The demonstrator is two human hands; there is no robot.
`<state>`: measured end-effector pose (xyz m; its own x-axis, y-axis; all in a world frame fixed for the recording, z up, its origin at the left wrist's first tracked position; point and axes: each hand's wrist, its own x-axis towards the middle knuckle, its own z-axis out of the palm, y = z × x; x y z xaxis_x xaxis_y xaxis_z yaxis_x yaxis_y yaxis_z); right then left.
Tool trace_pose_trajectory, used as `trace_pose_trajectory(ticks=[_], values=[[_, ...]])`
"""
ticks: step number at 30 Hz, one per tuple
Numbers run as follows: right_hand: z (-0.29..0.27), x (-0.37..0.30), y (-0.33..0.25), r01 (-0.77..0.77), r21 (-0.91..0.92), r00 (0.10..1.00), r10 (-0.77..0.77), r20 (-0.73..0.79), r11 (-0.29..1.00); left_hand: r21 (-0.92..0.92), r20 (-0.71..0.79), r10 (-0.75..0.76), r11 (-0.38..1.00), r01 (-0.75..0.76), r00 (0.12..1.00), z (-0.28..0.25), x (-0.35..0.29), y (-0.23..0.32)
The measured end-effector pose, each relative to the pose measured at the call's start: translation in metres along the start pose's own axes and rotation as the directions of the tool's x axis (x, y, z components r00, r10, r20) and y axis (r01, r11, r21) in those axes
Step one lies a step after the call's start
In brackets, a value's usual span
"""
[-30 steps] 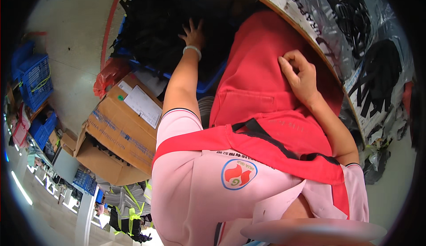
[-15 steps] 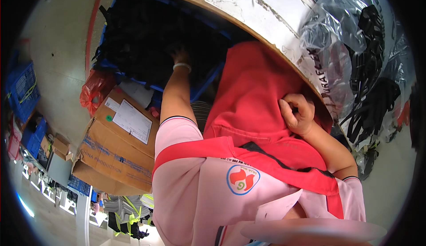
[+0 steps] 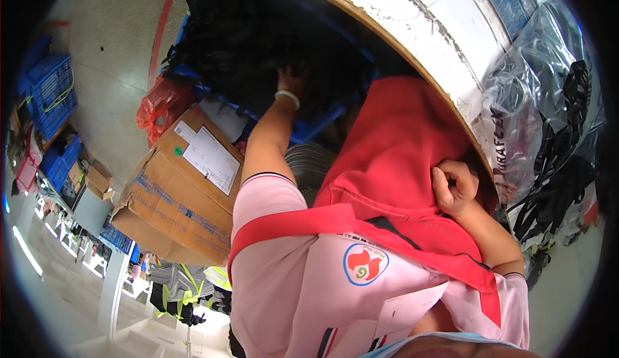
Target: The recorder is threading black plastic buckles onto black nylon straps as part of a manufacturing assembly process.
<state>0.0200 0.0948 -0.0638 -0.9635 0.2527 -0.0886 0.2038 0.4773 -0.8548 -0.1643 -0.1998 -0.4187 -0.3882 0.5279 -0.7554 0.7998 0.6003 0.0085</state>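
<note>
My left hand (image 3: pixel 293 80) reaches into a blue plastic crate (image 3: pixel 312 128) and lies on a heap of black pieces (image 3: pixel 238 42), its fingers spread. These pieces are too dark to tell apart, though some strip-like ends poke over the rim. No piece shows clearly in its grip. A pale band circles that wrist. My right hand (image 3: pixel 456 189) rests on the red apron (image 3: pixel 387 145) over my lap, fingers curled into a loose fist with nothing visible inside.
A white worn tabletop (image 3: pixel 412 26) with a wooden edge overhangs the crate. Left of my arm are a cardboard box (image 3: pixel 174 209) and a red plastic bag (image 3: pixel 161 109). Clear plastic bags (image 3: pixel 516 93) and black straps (image 3: pixel 567 145) lie right. Blue crates (image 3: pixel 51 93) stand far left.
The whole view has shifted, so everything sits farther right. My left hand stays on the black heap; my right hand stays curled on the apron.
</note>
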Motion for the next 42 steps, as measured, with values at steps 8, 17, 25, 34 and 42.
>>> trace_pose_trajectory(ticks=[8,17,25,34,42], values=[[-0.008,-0.003,0.004,-0.003,-0.088,1.000,0.004,0.011,0.996,0.190,0.009,-0.166,0.968,0.162,0.986,0.000,0.004,-0.088],[-0.018,0.002,-0.004,0.036,0.012,0.998,-0.037,0.041,0.999,-0.238,-0.227,-0.170,0.964,0.114,0.959,0.056,0.069,-0.250],[-0.011,0.002,-0.005,-0.005,-0.059,0.999,0.008,0.043,0.998,-0.109,-0.370,-0.297,0.955,0.277,0.880,0.035,0.057,-0.186],[0.004,0.001,-0.003,-0.019,-0.005,0.988,0.018,-0.153,1.000,0.036,-0.409,-0.154,0.982,0.184,0.900,-0.068,-0.035,-0.108],[0.012,-0.005,-0.004,-0.038,0.025,0.962,0.044,-0.269,0.999,-0.381,-0.384,-0.208,0.923,0.051,0.900,-0.120,-0.086,-0.056]])
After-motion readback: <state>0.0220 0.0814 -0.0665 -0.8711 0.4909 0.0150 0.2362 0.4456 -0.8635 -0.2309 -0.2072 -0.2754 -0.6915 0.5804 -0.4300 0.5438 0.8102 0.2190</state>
